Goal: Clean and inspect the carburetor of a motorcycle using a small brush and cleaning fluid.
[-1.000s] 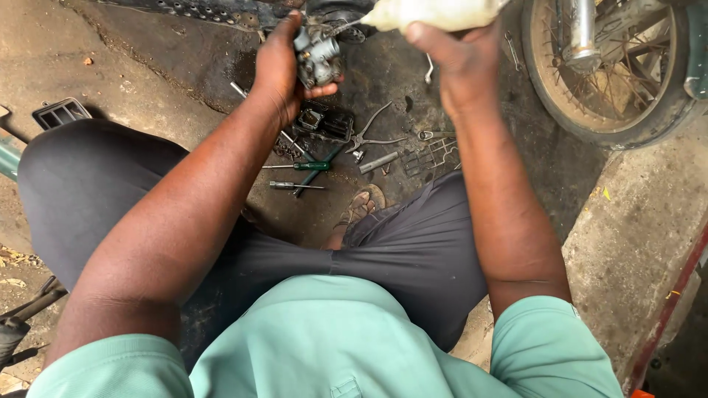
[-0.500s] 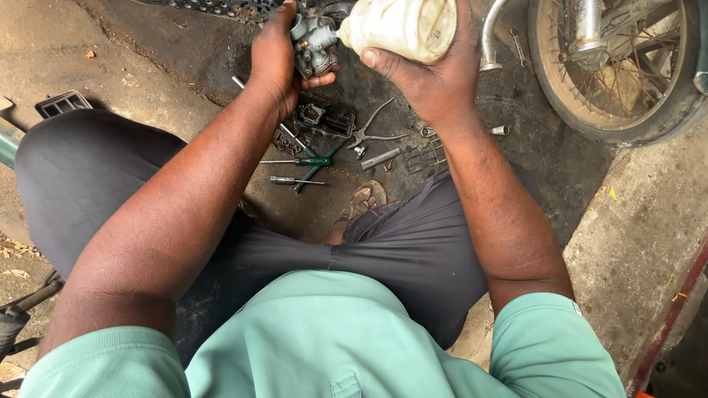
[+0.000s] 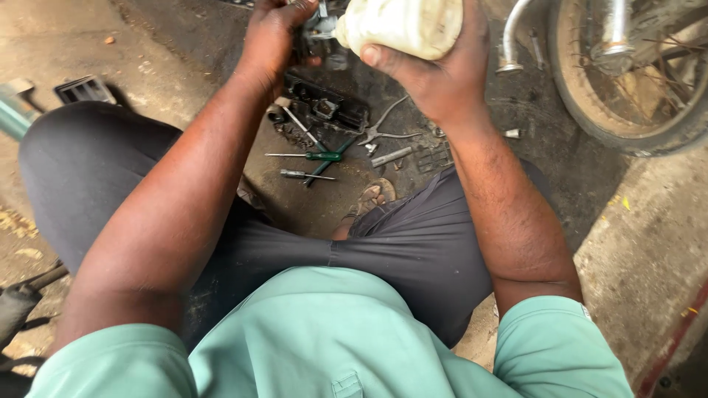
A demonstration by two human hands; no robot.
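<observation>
Right now the right hand (image 3: 435, 74) tips a whitish bottle (image 3: 402, 26) at the top centre of the frame, fingers wrapped fully round it, nozzle touching a small metal part (image 3: 317, 22) clutched in the left hand (image 3: 273, 37); this looks like a pouring or rinsing step, calling for a steady tilt. Both forearms reach forward over the knees, above screwdrivers (image 3: 310, 156) and pliers (image 3: 383, 131) on the ground

The person wears a pale green short-sleeved shirt (image 3: 324, 339) with a chest pocket and dark grey trousers (image 3: 413, 250).
</observation>
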